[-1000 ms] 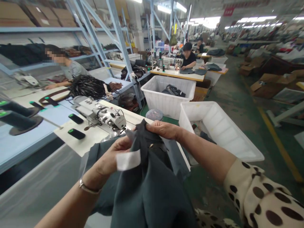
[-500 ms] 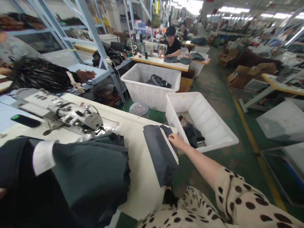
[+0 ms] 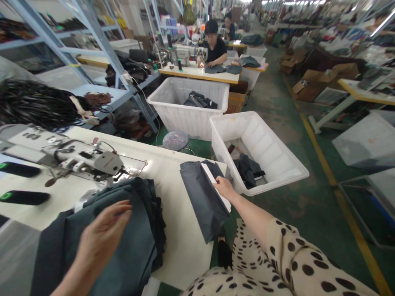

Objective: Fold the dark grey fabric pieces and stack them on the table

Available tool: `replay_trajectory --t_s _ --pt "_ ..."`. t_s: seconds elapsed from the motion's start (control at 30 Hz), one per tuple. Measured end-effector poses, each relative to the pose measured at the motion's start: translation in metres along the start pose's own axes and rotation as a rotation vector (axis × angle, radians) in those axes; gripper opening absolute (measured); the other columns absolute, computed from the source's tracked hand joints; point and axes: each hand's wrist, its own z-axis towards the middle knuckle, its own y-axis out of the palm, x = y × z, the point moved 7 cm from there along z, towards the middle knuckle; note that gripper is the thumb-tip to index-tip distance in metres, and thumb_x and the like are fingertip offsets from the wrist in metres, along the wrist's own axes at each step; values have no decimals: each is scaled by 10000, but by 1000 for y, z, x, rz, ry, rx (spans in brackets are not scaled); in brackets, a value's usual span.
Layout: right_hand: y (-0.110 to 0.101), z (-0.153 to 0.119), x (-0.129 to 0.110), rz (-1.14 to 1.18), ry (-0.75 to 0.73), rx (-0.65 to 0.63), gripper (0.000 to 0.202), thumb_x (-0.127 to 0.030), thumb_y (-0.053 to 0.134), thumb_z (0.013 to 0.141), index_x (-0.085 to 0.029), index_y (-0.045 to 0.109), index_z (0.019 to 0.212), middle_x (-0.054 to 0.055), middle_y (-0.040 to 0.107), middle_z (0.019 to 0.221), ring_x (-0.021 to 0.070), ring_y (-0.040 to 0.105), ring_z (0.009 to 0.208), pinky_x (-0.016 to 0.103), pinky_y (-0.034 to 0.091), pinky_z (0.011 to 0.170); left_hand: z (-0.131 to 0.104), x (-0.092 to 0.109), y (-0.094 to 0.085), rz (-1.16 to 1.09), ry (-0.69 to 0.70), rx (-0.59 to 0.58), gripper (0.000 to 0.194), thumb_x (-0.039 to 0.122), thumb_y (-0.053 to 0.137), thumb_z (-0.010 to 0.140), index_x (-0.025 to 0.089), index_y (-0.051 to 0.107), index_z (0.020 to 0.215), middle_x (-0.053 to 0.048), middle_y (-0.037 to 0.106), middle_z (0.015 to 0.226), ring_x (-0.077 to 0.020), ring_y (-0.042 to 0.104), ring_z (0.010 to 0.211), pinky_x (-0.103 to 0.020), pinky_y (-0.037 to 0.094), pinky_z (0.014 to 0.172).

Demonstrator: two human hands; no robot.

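My left hand [image 3: 101,236] lies flat, fingers apart, on a heap of dark grey-green fabric [image 3: 129,250] at the near side of the white sewing table [image 3: 166,164]. My right hand [image 3: 224,187] reaches to the table's right edge. Its fingers touch a stack of dark folded pieces [image 3: 203,197] with a white strip on top. Whether it grips the stack is unclear. The sewing machine head [image 3: 89,158] sits just beyond the heap.
A white bin [image 3: 277,164] with dark cloth stands right of the table, another white bin [image 3: 188,111] behind it. Black thread cones [image 3: 21,196] lie at left, blue shelving [image 3: 92,37] beyond. A person sews at a far table [image 3: 197,73]. A green aisle runs on the right.
The garment held up in both hands a second ago now lies on the table. My left hand came down flat on it. My right hand went right to the folded stack.
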Motion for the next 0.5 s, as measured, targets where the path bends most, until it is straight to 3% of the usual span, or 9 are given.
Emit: replay_trajectory --t_s 0.1,0.17,0.23,0.3,0.37,0.43,0.5 --pt "-8 -21 -37 69 -121 18 85 -242 521 763 -165 554 745 4 575 690 126 493 657 239 343 638 -1 -10 99 -122 -148 -293 414 448 739 588 139 666 854 -85 671 829 -189 604 764 -263 498 658" --pt "-4 -42 -66 125 -224 -12 79 -244 524 768 -170 552 761 -7 576 678 117 498 636 228 351 619 -4 -14 154 -287 -262 -344 492 456 728 602 125 632 954 -103 651 897 -182 603 738 -259 504 576" --pt "5 -61 -91 183 -330 -68 105 -272 538 784 -174 566 809 -11 599 690 114 521 626 218 368 597 -4 -20 191 -366 -345 -350 422 440 702 641 121 614 902 -78 644 803 -151 586 632 -231 477 504" --pt "15 -74 -106 234 -421 -123 151 -304 515 828 -180 592 869 -3 639 754 115 563 667 209 408 619 -1 -30 205 -378 -383 -308 283 367 666 685 118 582 790 -42 612 657 -127 558 535 -209 449 468" --pt "20 -74 -104 257 -454 -122 214 -302 459 873 -174 609 955 34 658 903 132 591 819 227 443 749 1 -39 201 -374 -410 -268 170 273 625 709 121 557 744 -26 583 570 -132 553 493 -217 448 464" --pt "23 -64 -88 239 -430 -84 275 -246 426 883 -136 596 1069 96 620 1071 170 548 1012 293 400 926 1 -42 185 -374 -433 -251 117 219 596 721 124 568 783 -34 596 567 -152 578 503 -241 469 481" --pt "30 -54 -70 197 -417 -86 329 -159 488 817 -101 581 1127 139 568 1165 213 485 1116 354 334 1016 -2 -33 159 -388 -444 -236 131 212 597 728 134 584 832 -40 626 601 -165 602 528 -256 488 501"
